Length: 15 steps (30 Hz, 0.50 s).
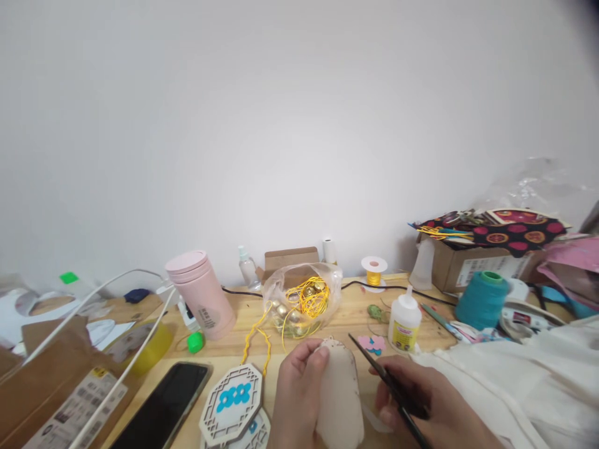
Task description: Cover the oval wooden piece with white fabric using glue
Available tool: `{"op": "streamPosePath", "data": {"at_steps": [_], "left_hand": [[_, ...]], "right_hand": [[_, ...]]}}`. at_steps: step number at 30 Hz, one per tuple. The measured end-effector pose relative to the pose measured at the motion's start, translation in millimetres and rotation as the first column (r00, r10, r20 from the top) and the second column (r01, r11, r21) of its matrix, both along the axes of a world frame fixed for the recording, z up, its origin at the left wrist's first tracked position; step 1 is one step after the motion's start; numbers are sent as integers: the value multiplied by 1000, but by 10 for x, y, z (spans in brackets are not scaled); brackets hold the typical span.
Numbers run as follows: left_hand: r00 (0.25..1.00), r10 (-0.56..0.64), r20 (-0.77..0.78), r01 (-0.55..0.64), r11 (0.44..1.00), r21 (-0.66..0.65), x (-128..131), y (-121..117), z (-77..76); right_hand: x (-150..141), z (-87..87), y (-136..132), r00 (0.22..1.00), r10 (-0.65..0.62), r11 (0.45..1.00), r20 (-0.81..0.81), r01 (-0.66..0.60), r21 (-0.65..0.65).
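Pale flat piece [340, 393], left of the white bottle [405, 321] and nearer me | left hand [299, 393]: thumb and fingers pinch it | right hand [428, 386]: fingers curl tight round a black pointed tool [388, 380] | step, I guess: holding both ready | next needs: steady hands, I think

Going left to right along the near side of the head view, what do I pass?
Cardboard box → phone → octagonal ornament → left hand → pale board it holds → right hand, holding a dark stick → white cloth.
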<state>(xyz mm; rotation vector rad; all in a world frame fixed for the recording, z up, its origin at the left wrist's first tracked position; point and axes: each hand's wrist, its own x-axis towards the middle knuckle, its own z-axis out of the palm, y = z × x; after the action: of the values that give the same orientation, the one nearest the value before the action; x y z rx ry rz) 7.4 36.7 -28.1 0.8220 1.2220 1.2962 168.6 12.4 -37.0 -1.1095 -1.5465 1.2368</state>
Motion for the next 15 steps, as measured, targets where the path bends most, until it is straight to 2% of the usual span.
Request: {"op": "streamPosePath", "data": {"at_steps": [4, 8, 11, 15], "left_hand": [[995, -79, 64, 80, 997, -7, 19, -18, 1], [977, -212, 26, 213, 977, -26, 73, -68, 7], [943, -332, 6, 333, 943, -8, 122, -112, 36], [912, -407, -53, 409, 912, 40, 139, -129, 31]], "right_hand": [[14, -55, 39, 981, -79, 993, -180, 60, -105], [-8, -38, 36, 933, -141, 980, -331, 85, -180], [-28, 0, 14, 943, -179, 972, -282, 125, -202], [-9, -2, 17, 961, -154, 971, -230, 103, -216]]}}
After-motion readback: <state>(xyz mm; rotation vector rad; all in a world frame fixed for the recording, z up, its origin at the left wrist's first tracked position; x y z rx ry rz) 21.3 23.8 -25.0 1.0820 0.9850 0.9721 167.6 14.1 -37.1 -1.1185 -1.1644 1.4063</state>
